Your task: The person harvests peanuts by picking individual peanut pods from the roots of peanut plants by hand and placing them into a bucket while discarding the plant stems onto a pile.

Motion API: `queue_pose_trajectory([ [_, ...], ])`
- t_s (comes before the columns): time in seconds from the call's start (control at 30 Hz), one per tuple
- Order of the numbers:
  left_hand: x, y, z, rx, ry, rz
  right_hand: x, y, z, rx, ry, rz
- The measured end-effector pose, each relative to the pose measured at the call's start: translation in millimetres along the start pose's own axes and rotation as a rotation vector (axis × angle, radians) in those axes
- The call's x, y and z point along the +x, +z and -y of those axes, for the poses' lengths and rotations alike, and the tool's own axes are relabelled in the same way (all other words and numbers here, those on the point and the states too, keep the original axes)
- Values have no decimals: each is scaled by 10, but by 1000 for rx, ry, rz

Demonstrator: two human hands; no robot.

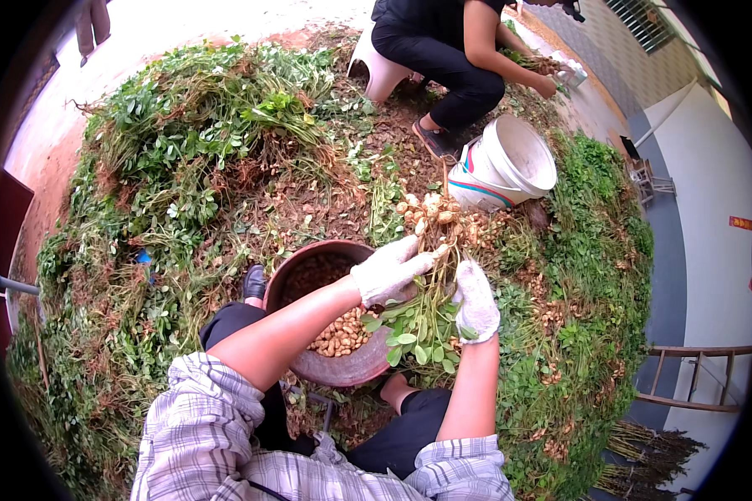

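Both my hands wear white knitted gloves. My right hand [477, 299] is closed around the stems of an uprooted peanut plant [440, 216], whose roots and pods point away from me. Its green leaves hang down between my wrists. My left hand [390, 270] has its fingers at the pods on the near side of the root cluster; whether it grips one is not clear. Below my left forearm stands a round reddish tub [349, 371] between my legs. Loose peanuts in the shell [340, 334] lie inside it, the far part in shadow.
A white plastic bucket [502, 164] leans beyond the plant. Another person [451, 56] sits on a pink stool [381, 66], handling plants. Heaped peanut plants [219, 119] lie left, more plants with pods [561, 313] right. A wooden ladder [695, 376] is at the far right.
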State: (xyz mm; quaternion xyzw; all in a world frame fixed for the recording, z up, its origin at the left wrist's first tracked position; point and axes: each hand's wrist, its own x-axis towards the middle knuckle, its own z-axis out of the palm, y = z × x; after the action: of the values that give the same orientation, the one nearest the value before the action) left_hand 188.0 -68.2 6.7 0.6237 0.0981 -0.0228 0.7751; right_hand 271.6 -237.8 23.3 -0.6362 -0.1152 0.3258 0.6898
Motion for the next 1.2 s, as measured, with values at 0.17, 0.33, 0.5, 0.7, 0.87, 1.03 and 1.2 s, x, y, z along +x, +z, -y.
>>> queue_pose_trajectory([
  [0.17, 318, -63, 588, 261, 447, -305, 110, 219, 47, 103, -23, 189],
  [0.33, 7, 13, 63, 511, 347, -452, 109, 164, 57, 66, -36, 176],
  [0.5, -33, -1, 1, 296, 414, -399, 197, 130, -26, 108, -25, 26],
  [0.7, -55, -45, -19, 237, 400, -288, 163, 288, 61, 16, -94, 98],
  [0.87, -67, 45, 32, 239, 395, -218, 188, 293, -142, 163, -50, 73],
  [1.03, -99, 34, -58, 249, 428, -141, 166, 361, 15, 132, -120, -86],
  [1.2, -108, -43, -60, 289, 472, -448, 121, 396, 196, -676, -289, -361],
])
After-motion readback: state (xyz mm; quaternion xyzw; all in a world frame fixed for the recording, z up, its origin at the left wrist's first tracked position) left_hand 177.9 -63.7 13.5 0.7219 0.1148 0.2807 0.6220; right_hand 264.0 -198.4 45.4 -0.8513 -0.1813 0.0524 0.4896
